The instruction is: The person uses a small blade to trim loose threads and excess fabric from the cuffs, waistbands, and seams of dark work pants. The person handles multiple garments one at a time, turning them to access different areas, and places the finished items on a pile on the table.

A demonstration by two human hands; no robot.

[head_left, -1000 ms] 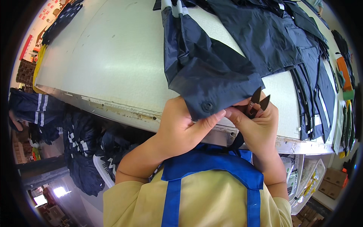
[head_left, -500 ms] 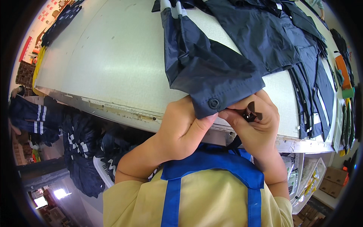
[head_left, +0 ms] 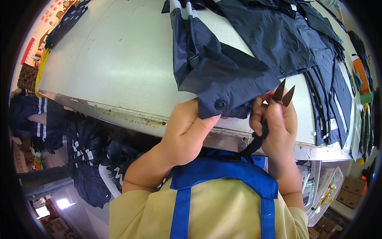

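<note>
At table edge (head_left: 131, 115), hands (head_left: 191, 131) grip garment (head_left: 223, 75), snips (head_left: 283, 93).

A long pale work table (head_left: 119, 63) is filling most of the view, its metal front edge (head_left: 131, 115) running from nine o'clock toward four o'clock. Daylight is falling evenly across the tabletop, while a bright patch is glaring on the floor (head_left: 63, 203) at seven o'clock. Dark striped garments (head_left: 85, 159) are hanging in shadow below the table at eight o'clock. White trays (head_left: 326, 191) and cardboard boxes (head_left: 352, 185) are sitting at four o'clock.
</note>
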